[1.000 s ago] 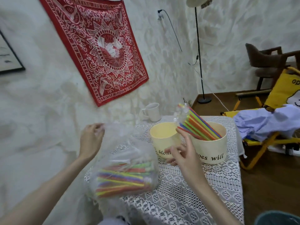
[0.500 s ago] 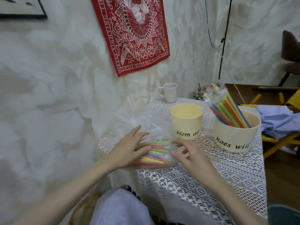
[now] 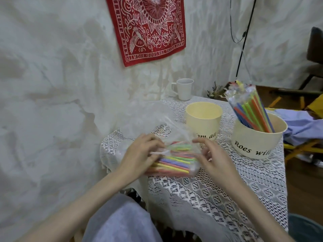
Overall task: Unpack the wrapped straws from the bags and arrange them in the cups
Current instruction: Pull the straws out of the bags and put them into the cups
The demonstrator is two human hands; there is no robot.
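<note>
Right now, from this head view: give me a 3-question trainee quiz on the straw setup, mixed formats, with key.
1. True or false: the wide cream cup already holds a bundle of wrapped straws.
2. Multiple choice: where is the clear bag of straws? A) inside the tall cream cup B) on the lace tablecloth between both hands C) on the floor
3. Fill in: behind the cups, near the wall, stands a white ____.

Key: 1 true. 2 B: the left hand and the right hand both grip the bag's plastic. 3 mug.
</note>
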